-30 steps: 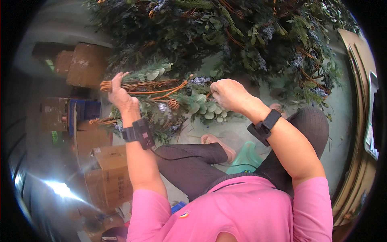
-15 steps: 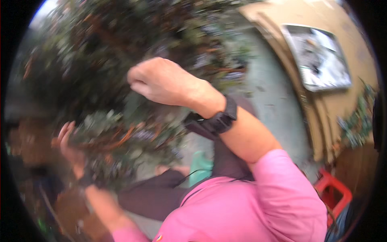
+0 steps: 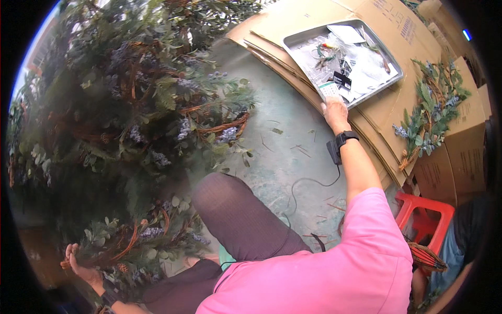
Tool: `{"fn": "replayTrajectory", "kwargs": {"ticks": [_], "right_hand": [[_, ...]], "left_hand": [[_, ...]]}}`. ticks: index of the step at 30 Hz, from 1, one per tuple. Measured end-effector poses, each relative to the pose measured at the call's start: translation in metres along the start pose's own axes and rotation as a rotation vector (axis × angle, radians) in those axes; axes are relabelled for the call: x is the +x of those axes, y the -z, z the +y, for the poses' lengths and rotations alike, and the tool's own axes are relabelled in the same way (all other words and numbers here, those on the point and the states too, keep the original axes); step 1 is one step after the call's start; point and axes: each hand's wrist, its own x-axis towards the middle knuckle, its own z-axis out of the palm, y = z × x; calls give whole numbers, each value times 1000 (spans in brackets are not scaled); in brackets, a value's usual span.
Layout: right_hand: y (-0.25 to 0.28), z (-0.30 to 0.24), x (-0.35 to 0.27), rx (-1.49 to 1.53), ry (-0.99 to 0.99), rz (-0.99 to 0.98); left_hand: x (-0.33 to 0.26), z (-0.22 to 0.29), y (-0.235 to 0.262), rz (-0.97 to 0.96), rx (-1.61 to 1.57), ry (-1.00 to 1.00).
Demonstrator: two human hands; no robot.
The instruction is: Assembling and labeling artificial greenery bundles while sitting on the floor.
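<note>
My left hand is at the lower left, closed around the twig rim of a leafy wreath with pine cones and pale blue sprigs, held beside my knee. My right arm, in a pink sleeve with a black wrist strap, stretches far forward. My right hand is at the near edge of a metal tray, fingers closed on a small white box. The tray holds papers, small tools and scraps.
A big heap of green wreaths fills the left. Flat cardboard sheets lie under the tray. Another wreath rests on cardboard boxes at right. A red stool, a bare wicker ring and a black cable lie near me.
My view has swung to the right. My right hand left the wreath and reached out to the tray. My left hand still holds the wreath, now low at the left.
</note>
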Motion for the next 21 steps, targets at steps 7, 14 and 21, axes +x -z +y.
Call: {"fn": "replayTrajectory", "kwargs": {"ticks": [7, 14, 21], "right_hand": [[-18, 98, -35, -71, 135, 157], [20, 137, -52, -46, 41, -14], [20, 121, 22, 483, -144, -59]], "left_hand": [[10, -2, 15, -13, 114, -34], [11, 0, 9, 101, 168, -50], [6, 2, 8, 86, 281, -64]]}}
